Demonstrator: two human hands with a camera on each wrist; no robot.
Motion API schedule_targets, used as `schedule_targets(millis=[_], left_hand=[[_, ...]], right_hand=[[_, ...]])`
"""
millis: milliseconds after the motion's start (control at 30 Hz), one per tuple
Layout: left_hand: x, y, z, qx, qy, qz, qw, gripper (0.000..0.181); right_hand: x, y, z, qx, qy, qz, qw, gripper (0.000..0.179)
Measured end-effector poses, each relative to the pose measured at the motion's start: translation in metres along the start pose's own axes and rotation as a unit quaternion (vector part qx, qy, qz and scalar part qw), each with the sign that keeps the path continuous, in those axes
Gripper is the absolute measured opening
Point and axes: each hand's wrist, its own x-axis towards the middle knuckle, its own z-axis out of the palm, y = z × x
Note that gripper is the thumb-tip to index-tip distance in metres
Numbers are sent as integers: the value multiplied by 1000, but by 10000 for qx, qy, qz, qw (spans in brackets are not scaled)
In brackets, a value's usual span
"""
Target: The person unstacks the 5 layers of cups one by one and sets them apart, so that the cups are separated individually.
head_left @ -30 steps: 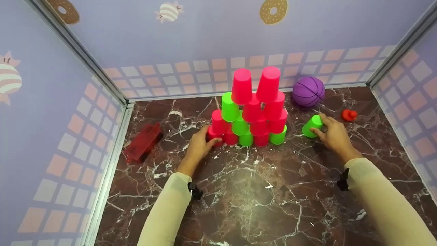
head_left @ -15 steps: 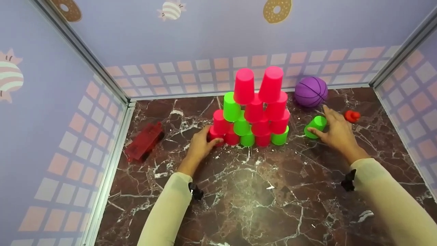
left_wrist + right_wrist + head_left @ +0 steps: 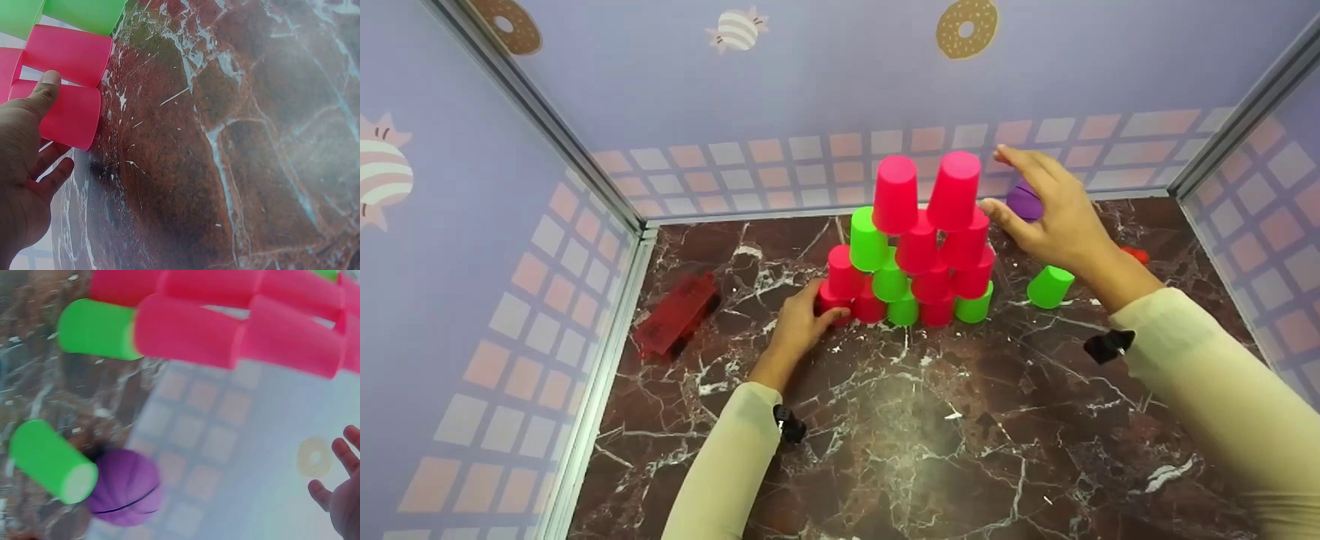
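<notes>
Pink and green tapered plastic cups stand four tiers high at my twelve o'clock; one loose green plastic cup, one o'clock, is unstacked. My left grip grasps the pink base cup; my right grip is released.

Cups are pink or green, ball purple, seemingly black-lined.

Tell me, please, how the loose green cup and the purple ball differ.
The loose cup is green and tapered; the ball is purple and round with dark lines. The ball sits nearer the back wall than the cup. In the head view the cup shows whole, the ball only in part. Both are right of the stack.
</notes>
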Motion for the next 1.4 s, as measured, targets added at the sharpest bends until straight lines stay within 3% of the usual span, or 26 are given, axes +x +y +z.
schedule_targets(millis=[267, 533, 667, 900, 1067, 1400], left_hand=[[8, 1, 0, 45, -17, 97, 9999, 61], [10, 2, -1, 58, -38, 174, 9998, 61], [8, 3, -1, 4, -70, 81, 9999, 60], [7, 2, -1, 71, -70, 14, 9999, 59], [5, 1, -1, 38, 7, 76, 10000, 58], [2, -3, 2, 38, 19, 25, 10000, 57]], right_hand=[[26, -26, 6, 171, -128, -199, 9996, 73], [28, -31, -1, 134, -60, -260, 9996, 59], [24, -27, -12, 89, 71, -99, 9999, 57], [7, -9, -39, -35, 383, 294, 9988, 56], [-13, 16, -50, -300, 618, 452, 9966, 55], [-67, 78, -53, -764, 471, 1337, 9869, 56]])
